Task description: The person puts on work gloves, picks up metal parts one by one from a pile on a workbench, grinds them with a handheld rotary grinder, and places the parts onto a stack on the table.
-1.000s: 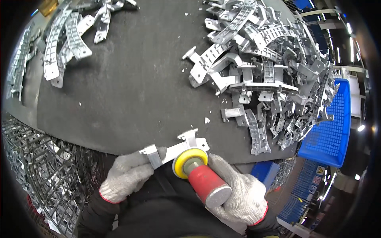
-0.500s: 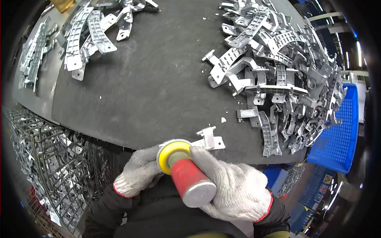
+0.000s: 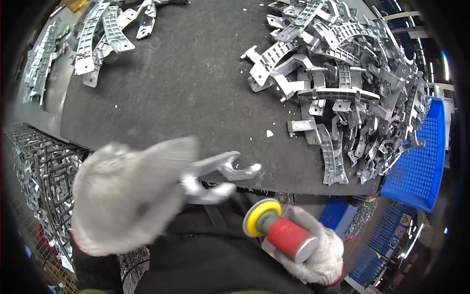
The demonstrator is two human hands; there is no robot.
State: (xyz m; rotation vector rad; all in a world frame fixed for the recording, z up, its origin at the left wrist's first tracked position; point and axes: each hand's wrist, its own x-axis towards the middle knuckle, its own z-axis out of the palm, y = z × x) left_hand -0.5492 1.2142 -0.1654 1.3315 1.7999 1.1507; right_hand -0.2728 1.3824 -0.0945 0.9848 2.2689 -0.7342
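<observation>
My left hand [image 3: 129,196], in a whitish knitted glove and smeared by motion, is raised near the table's front edge. It grips a silvery metal bracket [image 3: 210,192], whose forked arms stick out to the right of the glove. Lower right, my right hand [image 3: 316,250] in a matching glove is closed round a small handheld disc sander [image 3: 289,240]. The sander has a red body, a yellow pad and a round metal end cap. Its pad faces up and left, apart from the bracket. The glove hides part of the tool's body.
A dark mat [image 3: 171,98] covers the table. On its right lies a big heap of metal brackets [image 3: 342,88]; several more brackets [image 3: 115,32] lie far left. A wire basket of parts [image 3: 44,181] stands left, below table height, and a blue crate [image 3: 418,166] right.
My left hand has lifted and moved left with the bracket, which has turned over and away from the mat. My right hand has drawn the sander back down and to the right.
</observation>
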